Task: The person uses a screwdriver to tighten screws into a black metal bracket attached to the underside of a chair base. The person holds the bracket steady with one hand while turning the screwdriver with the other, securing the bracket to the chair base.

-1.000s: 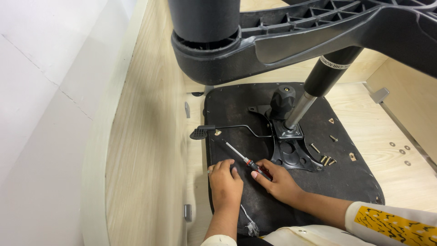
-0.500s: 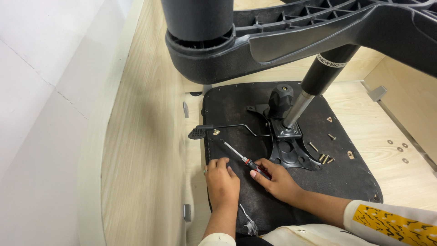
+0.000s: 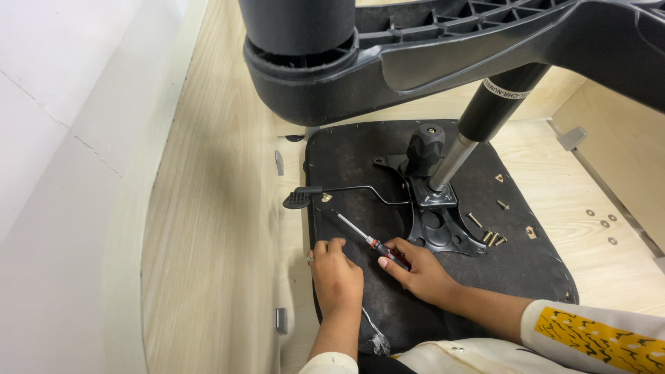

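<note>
My left hand (image 3: 337, 277) pressing flat, fingers spread, on black upturned chair seat base (image 3: 360, 173). My right hand (image 3: 419, 271) closing around red-and-black-handled screwdriver (image 3: 370, 242), tip resting on seat. Beyond, loose brass screws (image 3: 489, 237) lying beside black metal mechanism plate (image 3: 440, 225); risking slipping tip, scattering screws.

The seat underside (image 3: 360, 166) is black, as are the metal mechanism plate (image 3: 436, 228) and the lever (image 3: 346, 190). The screwdriver (image 3: 370, 242) has a silver shaft and a red-and-black handle. The screws (image 3: 490, 237) are brass-coloured. The sleeve (image 3: 589, 336) is cream with a yellow, black-marked patch. The tabletop (image 3: 554, 187) is pale wood grain.
</note>
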